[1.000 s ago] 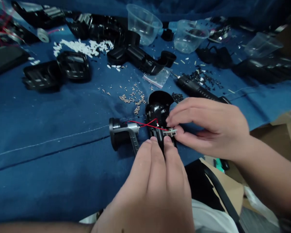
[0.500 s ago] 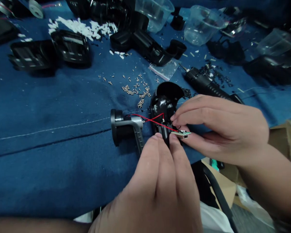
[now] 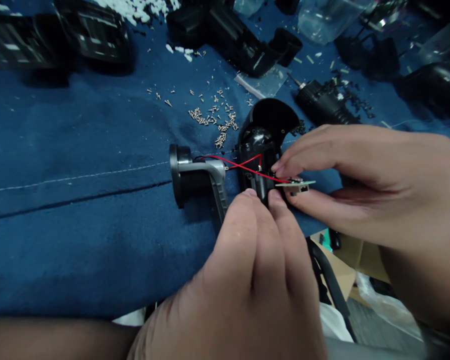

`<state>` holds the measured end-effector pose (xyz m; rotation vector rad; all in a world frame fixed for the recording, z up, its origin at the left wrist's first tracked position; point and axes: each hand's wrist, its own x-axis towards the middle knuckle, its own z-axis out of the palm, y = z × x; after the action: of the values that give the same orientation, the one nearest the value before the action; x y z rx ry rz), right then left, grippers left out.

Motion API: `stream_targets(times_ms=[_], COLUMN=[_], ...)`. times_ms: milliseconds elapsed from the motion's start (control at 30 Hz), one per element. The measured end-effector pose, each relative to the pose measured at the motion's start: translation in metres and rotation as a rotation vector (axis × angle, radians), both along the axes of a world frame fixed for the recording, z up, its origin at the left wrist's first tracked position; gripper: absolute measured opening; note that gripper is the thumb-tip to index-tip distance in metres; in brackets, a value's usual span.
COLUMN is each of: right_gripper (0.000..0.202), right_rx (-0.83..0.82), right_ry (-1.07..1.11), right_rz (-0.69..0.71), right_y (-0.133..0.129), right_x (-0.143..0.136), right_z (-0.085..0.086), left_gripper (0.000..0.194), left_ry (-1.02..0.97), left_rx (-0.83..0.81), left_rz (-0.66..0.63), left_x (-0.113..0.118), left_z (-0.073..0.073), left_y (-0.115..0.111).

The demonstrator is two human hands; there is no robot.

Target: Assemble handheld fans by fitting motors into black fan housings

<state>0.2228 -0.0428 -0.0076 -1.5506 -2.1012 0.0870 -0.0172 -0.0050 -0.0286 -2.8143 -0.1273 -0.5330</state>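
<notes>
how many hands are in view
2: the left hand at lower centre, fingertips on the open black housing, and the right hand on the right, beside the small circuit board. No other hand shows, though some fingers are hidden.

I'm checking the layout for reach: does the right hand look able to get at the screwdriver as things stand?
Probably yes: the screwdriver lies just beyond the right hand, with nothing visible blocking the way, though that hand is busy at the circuit board.

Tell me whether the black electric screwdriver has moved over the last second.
No. The camera view shifts, but the electric screwdriver keeps its place against the clear plastic bag, its bit still beside the bag's right-hand corner.
</notes>
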Motion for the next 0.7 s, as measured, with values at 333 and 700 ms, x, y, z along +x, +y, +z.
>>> stream_targets(times_ms=[333, 700], right_gripper=[0.004, 0.006], right_rx=[-0.038, -0.093], right_ry=[-0.084, -0.095], right_rz=[-0.088, -0.140], right_y=[0.000, -0.001], right_x=[-0.001, -0.001], right_z=[0.008, 0.019], left_gripper=[0.053, 0.053], left_ry=[-0.061, -0.062], left_rx=[-0.114, 0.010], left_rz=[-0.025, 0.013], left_x=[0.001, 0.000], left_z=[0.001, 0.004], left_y=[0.000, -0.002])
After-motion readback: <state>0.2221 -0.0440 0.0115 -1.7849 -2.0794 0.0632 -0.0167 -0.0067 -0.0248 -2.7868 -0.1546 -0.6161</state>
